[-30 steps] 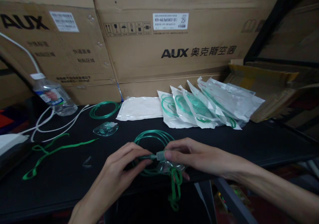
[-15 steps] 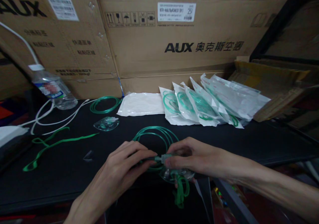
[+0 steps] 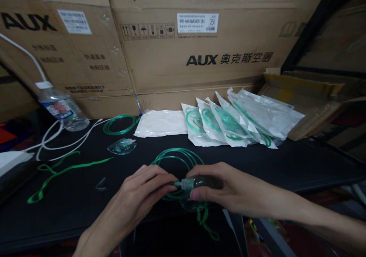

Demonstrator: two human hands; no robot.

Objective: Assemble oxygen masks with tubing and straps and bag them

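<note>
My left hand [image 3: 145, 190] pinches the end of the green tubing [image 3: 178, 150], whose coils lie on the black table just behind my hands. In my right hand [image 3: 219, 184] is a clear oxygen mask [image 3: 188, 201], with a dark translucent part [image 3: 207, 181] of it between thumb and fingers. The tube end meets the mask's pale connector [image 3: 187, 183] between my two hands; how far it is pushed in I cannot tell. A green strap [image 3: 203, 215] hangs from the mask over the table's front edge.
At the left lie a loose green strap [image 3: 77, 166], another clear mask [image 3: 122, 146] and a tubing coil [image 3: 120, 124]. Behind are a flat white packet [image 3: 161, 123], several bagged tubing sets [image 3: 220, 121] and a plastic bottle [image 3: 65, 108] with white cables [image 3: 88, 133]. Large cardboard boxes [image 3: 160, 66] wall the back.
My right hand has turned the mask, so its dark part now shows and its strap hangs lower and more loosely. My left hand keeps its pinch on the tube. The view has shifted slightly.
</note>
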